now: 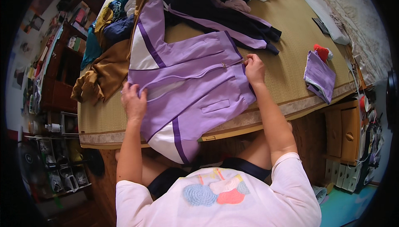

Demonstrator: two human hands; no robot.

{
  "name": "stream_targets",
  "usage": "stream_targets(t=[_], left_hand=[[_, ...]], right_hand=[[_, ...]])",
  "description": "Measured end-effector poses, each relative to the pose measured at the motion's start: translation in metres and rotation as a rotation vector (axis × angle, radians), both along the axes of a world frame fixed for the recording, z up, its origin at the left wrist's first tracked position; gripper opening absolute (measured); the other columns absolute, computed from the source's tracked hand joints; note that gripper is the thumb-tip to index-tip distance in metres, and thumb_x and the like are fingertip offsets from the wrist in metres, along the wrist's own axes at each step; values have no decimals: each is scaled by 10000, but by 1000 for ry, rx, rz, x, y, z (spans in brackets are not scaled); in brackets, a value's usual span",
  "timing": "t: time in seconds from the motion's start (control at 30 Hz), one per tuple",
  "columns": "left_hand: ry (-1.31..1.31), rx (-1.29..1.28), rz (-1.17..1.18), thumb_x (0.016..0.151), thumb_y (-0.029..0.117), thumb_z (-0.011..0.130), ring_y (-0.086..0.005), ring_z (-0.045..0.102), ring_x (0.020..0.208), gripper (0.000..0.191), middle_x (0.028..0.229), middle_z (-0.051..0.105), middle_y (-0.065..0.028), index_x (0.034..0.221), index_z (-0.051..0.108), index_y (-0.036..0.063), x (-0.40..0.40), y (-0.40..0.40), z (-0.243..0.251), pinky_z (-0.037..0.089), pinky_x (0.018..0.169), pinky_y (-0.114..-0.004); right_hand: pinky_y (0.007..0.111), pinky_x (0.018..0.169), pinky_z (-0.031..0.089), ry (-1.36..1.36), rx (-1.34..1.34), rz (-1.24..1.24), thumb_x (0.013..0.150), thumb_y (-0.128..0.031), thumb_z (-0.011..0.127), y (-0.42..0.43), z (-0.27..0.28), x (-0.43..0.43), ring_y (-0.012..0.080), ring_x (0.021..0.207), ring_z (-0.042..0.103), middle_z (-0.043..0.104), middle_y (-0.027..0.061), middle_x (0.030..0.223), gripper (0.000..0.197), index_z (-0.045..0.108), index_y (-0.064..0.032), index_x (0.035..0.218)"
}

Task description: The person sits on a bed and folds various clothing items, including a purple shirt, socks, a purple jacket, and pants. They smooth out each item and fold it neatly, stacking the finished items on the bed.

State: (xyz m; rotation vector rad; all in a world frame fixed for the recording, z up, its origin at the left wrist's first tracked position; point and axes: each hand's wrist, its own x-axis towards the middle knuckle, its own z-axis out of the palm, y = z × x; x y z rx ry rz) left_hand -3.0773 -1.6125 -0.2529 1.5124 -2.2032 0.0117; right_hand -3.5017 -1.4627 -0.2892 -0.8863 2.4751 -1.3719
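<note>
A purple zip jacket (199, 83) with white panels and dark purple stripes lies across the mat in front of me, its hem to the right. Its zip is fastened near the hem and gapes towards the collar. At the collar end, my left hand (134, 101) grips the fabric, fingers partly hidden. My right hand (254, 69) pinches the hem by the lower end of the zip. One sleeve stretches away from me; the other hangs over the near edge.
Brown cloth (106, 74) and a pile of mixed clothes (115, 24) lie at left. Black and purple trousers (218, 21) lie beyond the jacket. A folded purple garment (321, 74) with a red item (321, 52) is at right. Wooden drawers (341, 130) stand below the mat's right edge.
</note>
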Motion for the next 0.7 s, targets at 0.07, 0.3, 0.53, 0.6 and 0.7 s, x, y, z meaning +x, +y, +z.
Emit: stream_targets(t=[0.07, 0.3, 0.53, 0.6, 0.7], left_hand=[[102, 81, 170, 790, 272, 797, -400, 440, 1323, 543, 1457, 422, -207, 1238, 585, 49, 28, -9, -7, 375, 1095, -498], [201, 250, 277, 791, 284, 811, -348, 608, 1068, 578, 1167, 611, -168, 1245, 550, 40, 82, -6, -14, 497, 882, -448], [311, 235, 119, 803, 265, 781, -312, 673, 895, 322, 991, 693, -122, 1055, 697, 84, 74, -46, -14, 526, 782, -423], [313, 277, 142, 808, 242, 769, -294, 680, 879, 247, 965, 707, -111, 993, 713, 89, 83, -62, -13, 524, 768, -415], [365, 398, 213, 826, 225, 746, -297, 687, 838, 184, 896, 727, -105, 922, 717, 71, 102, -77, -13, 521, 742, -411]], right_hand=[[353, 642, 533, -226, -179, 82, 933, -83, 543, -14, -14, -16, 213, 708, 680, 714, 125, 797, 204, 698, 24, 1013], [243, 371, 281, -605, 397, 516, 908, -120, 574, -23, 40, -24, 64, 427, 427, 577, -21, 629, 157, 720, -71, 941], [261, 602, 546, -690, 289, 596, 893, 27, 571, -18, 18, -47, 121, 694, 668, 724, 61, 919, 252, 689, 24, 1117], [229, 506, 471, -703, 169, 443, 888, 1, 595, -17, 14, -46, 78, 606, 612, 697, 11, 822, 199, 699, -10, 1057], [210, 464, 394, -655, 290, 332, 889, -57, 626, -12, 24, -49, 64, 562, 567, 635, -26, 724, 59, 682, -62, 909]])
